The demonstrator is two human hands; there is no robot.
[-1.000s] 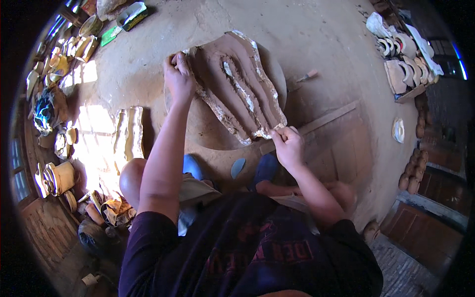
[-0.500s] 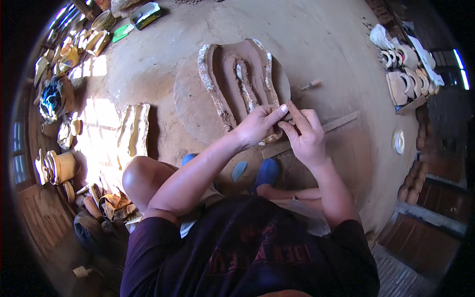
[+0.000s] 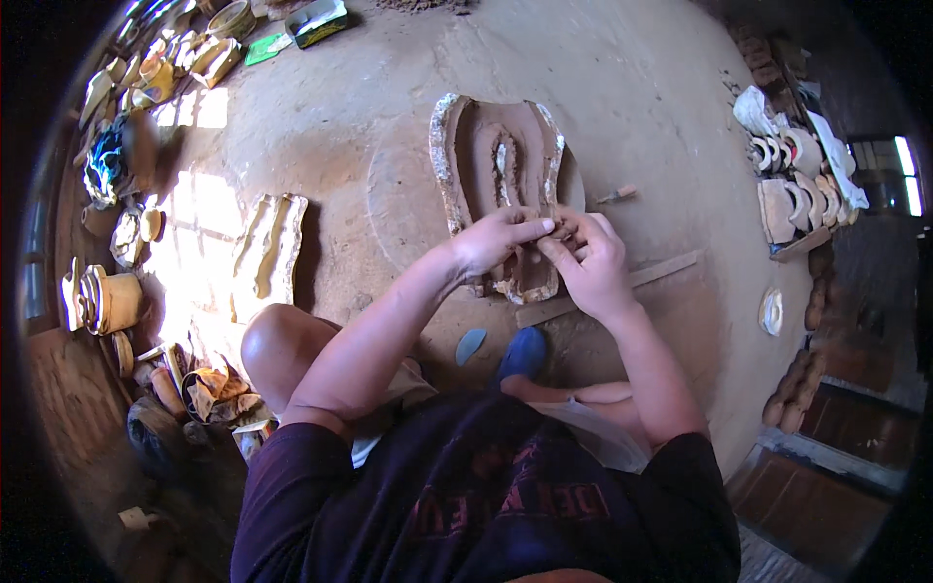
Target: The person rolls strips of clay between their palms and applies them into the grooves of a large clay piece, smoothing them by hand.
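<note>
Over the near end of a whitish plaster mould point(image 3: 445, 160), my two hands meet at the fingertips. Wet brown clay point(image 3: 478, 131) lines the mould's long curved hollow, and a crusted ridge point(image 3: 502, 160) runs up its middle. My left hand point(image 3: 494, 243) is closed, its thumb pressed toward the right fingers. A small lump of brown clay point(image 3: 561, 233) sits between the fingertips, partly hidden. My right hand point(image 3: 593, 260) pinches that lump between thumb and fingers. Beneath the mould lies a round flat board point(image 3: 394, 199).
Right of the mould lie a small handled tool point(image 3: 617, 194) and a long wooden strip point(image 3: 666, 269). A pale oval scraper point(image 3: 470, 346) is by my blue shoe point(image 3: 525, 353). Another mould piece point(image 3: 269, 255) lies left. Shelved mould parts point(image 3: 802, 204) stand at right.
The view has shifted, so the mould and floor things sit differently in it. My hands stay together at the mould's near end, with the right fingers now more curled over the lump.
</note>
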